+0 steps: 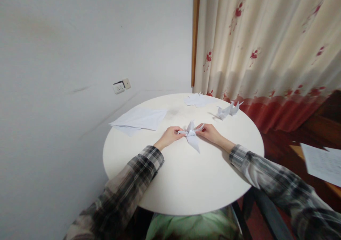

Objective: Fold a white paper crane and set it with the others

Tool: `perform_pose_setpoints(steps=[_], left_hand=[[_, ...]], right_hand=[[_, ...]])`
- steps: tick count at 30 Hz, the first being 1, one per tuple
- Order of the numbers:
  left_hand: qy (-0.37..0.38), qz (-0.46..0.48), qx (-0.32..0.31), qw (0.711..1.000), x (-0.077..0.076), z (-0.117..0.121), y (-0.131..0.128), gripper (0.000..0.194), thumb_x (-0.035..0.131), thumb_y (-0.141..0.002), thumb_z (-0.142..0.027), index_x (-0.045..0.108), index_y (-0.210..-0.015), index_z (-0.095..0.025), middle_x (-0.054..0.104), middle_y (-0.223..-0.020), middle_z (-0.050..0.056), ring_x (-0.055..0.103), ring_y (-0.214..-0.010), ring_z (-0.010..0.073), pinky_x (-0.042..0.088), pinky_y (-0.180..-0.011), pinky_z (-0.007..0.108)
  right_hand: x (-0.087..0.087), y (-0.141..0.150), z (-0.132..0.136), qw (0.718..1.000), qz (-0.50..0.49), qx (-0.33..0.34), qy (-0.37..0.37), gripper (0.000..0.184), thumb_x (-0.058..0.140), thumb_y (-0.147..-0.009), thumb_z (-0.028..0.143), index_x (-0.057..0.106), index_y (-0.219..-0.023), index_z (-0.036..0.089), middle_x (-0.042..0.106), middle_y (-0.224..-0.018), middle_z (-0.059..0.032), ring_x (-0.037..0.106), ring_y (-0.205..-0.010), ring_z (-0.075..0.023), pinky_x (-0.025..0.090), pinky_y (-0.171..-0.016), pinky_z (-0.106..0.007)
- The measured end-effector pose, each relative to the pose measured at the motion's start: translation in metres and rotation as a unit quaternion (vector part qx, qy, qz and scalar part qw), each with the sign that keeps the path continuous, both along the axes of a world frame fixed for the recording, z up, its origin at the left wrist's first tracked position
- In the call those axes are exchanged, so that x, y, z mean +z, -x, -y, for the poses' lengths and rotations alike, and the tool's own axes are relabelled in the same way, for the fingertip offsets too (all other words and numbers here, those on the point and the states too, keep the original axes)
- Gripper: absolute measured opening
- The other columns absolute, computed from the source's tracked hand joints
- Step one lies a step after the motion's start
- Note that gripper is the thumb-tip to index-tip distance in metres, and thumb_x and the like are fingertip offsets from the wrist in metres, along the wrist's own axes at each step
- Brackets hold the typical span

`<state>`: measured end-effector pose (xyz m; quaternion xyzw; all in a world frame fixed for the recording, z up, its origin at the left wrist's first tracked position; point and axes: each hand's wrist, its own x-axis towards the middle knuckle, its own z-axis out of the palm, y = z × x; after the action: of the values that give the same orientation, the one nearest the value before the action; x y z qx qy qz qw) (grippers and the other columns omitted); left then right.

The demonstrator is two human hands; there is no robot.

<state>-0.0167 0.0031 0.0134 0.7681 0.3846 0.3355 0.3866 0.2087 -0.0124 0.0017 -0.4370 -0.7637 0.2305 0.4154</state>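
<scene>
On the desk (pixel 183 183), a folded paper figure (pixel 191 133) was held.
Left hand (pixel 171 136) had fingers clamped on its nine-o'clock side, right hand (pixel 209 133) on its three-o'clock side; sheets (pixel 140 118) lay toward ten o'clock.

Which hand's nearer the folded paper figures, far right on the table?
Right. Right hand is in front of the paper figures, slightly left; left hand is farther left, across the folded piece both hold.
</scene>
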Motion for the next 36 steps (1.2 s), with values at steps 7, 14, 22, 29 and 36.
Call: perform_pose_setpoints(steps=[7,14,22,29,36], left_hand=[[0.023,0.053,-0.026,0.998,-0.002,0.001,-0.004,0.024,0.065,-0.066,-0.031,0.065,-0.081,-0.012,0.067,-0.087,0.007,0.059,-0.08,0.0158,0.044,-0.077,0.027],[0.163,0.126,0.013,0.978,0.003,0.005,-0.01,0.034,0.067,-0.066,-0.035,0.058,-0.089,-0.011,0.065,-0.094,0.009,0.062,-0.076,0.0138,0.048,-0.067,0.025],[0.196,0.131,0.034,0.971,0.009,0.014,-0.014,0.032,0.064,-0.072,-0.033,0.051,-0.094,-0.014,0.064,-0.091,0.008,0.063,-0.068,0.0112,0.047,-0.059,0.022],[0.228,0.207,0.048,0.95,0.005,0.017,-0.017,0.028,0.068,-0.069,-0.029,0.051,-0.085,-0.014,0.061,-0.085,0.004,0.06,-0.067,0.0093,0.045,-0.061,0.021],[0.304,0.319,0.05,0.897,0.006,0.02,-0.021,0.023,0.07,-0.067,-0.017,0.052,-0.08,-0.015,0.058,-0.081,0.001,0.058,-0.068,0.0074,0.045,-0.067,0.02]], right_hand=[[0.005,0.005,0.007,0.999,-0.032,0.039,0.014,0.015,0.057,-0.075,0.027,0.062,-0.081,0.015,0.065,-0.079,-0.0037,0.057,-0.069,-0.0163,0.045,-0.066,-0.028],[0.002,0.011,0.003,0.975,-0.183,0.054,0.112,0.022,0.06,-0.072,0.034,0.057,-0.085,0.016,0.062,-0.083,-0.0032,0.058,-0.069,-0.0159,0.049,-0.063,-0.028],[0.004,0.014,0.007,0.963,-0.215,0.045,0.158,0.025,0.062,-0.07,0.032,0.054,-0.088,0.017,0.059,-0.073,-0.001,0.056,-0.058,-0.0143,0.05,-0.054,-0.028],[0.0,0.018,0.003,0.947,-0.276,0.033,0.159,0.027,0.065,-0.063,0.03,0.054,-0.082,0.017,0.059,-0.073,-0.0004,0.054,-0.054,-0.0121,0.048,-0.054,-0.027],[0.001,0.019,0.001,0.951,-0.274,0.009,0.145,0.027,0.067,-0.06,0.036,0.052,-0.073,0.017,0.057,-0.068,0.0009,0.055,-0.06,-0.0136,0.047,-0.059,-0.028]])
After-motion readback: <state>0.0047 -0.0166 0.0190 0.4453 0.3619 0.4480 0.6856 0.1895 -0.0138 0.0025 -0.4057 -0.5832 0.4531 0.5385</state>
